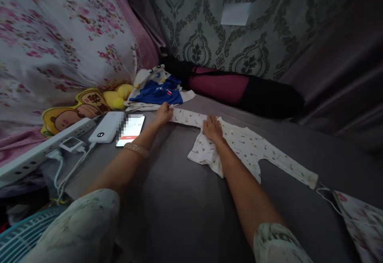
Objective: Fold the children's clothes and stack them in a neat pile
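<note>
A small white long-sleeved shirt (242,139) with a scattered print lies spread on the grey sheet (170,191), its sleeves stretched out to both sides. My left hand (164,114) is closed on the cuff of the left-lying sleeve. On the shoulder, where that sleeve joins the body, my right hand (213,128) rests flat, fingers stretched out and pressing the cloth. My right forearm hides part of the shirt's front. Just beyond my left hand is a pile of clothes (158,89), blue and white.
Left of my arm lie a lit phone (131,130), a white power bank (107,127) and a power strip (48,149) with cables. A yellow plush cushion (74,113) sits behind them. A long black and maroon bag (233,87) lies along the wall. Floral fabric (360,219) is at right.
</note>
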